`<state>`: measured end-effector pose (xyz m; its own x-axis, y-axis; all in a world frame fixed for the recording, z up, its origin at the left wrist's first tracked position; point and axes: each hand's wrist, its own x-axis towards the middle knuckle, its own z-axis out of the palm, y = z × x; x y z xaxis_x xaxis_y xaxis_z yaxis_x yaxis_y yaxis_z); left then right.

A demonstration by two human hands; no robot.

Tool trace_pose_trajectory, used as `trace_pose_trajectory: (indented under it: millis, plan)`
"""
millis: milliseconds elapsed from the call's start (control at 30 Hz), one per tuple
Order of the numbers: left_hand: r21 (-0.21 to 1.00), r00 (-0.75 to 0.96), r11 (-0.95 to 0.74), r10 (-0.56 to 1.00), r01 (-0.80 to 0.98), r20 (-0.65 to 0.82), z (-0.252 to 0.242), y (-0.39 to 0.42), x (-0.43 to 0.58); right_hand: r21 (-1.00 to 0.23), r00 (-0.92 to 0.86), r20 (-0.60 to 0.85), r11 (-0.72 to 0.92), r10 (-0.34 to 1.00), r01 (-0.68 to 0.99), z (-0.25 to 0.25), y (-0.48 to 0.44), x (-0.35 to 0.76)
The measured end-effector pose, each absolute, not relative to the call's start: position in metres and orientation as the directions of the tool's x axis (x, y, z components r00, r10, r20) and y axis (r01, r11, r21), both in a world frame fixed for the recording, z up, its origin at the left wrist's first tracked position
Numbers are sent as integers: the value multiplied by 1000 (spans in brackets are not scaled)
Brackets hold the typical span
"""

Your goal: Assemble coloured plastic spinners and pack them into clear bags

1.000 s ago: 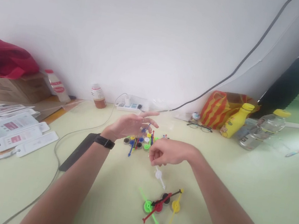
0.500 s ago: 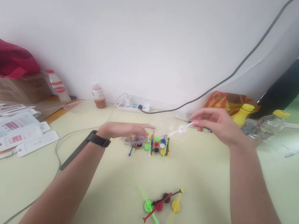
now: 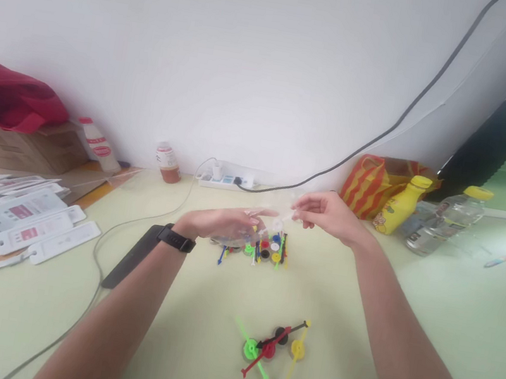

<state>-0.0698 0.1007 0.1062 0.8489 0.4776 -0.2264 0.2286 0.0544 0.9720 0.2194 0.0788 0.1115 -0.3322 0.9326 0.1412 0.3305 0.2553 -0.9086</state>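
Observation:
My right hand pinches one arm of a white arrow spinner, above the far side of the table. To its left, my left hand has its fingers closed on what looks like a clear plastic bag, whose outline is blurry. Below both hands lies a cluster of arrow spinners in several colours, partly covered by the left hand and the plastic. Closer to me rest a green spinner, a red spinner, a black spinner and a yellow spinner, some overlapping.
A power strip stands against the wall with a cable running from it. At the right are a yellow bottle, a clear bottle and a striped bag. White tags pile up at the left, near a black flat object.
My right hand has moved left and slightly down, bringing the white spinner to the plastic beside my left hand. My left hand has shifted slightly right. The near spinners stay put.

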Motion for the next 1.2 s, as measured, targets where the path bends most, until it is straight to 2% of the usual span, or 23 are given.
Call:
trace_pose_trajectory:
  millis: [133, 267, 433, 500, 633, 867, 1067, 1133, 1200]
  plan:
    - [969, 844, 57, 481, 241, -238, 103, 100, -66, -899, -338, 127, 252, 933, 357, 107, 83, 215]
    - [971, 846, 53, 481, 235, -231, 99, 100, -63, -880, -251, 123, 223, 960, 420, 103, 86, 209]
    - [966, 843, 31, 482, 258, -241, 94, 102, -63, -886, -360, 71, 225, 930, 406, 108, 80, 204]
    - [967, 841, 37, 485, 253, -239, 94, 104, -64, -884, -335, 70, 214, 940, 415, 111, 78, 206]
    - [980, 849, 68, 490, 186, -195, 94, 104, -63, -883, -246, 125, 221, 961, 414, 119, 73, 212]
    - [989, 854, 127, 505, 74, -129, 91, 102, -59, -880, -463, 160, 339, 872, 334, 126, 65, 215]
    - [960, 887, 272, 427, 60, -176, 81, 102, -51, -861, -384, 356, 459, 852, 220, 127, 65, 213]
    - [960, 886, 273, 430, 59, -177, 77, 102, -46, -842, -367, 392, 489, 844, 226, 126, 67, 210]
    - [962, 859, 269, 482, 40, -171, 74, 103, -43, -836, -250, 410, 471, 877, 281, 124, 70, 209]
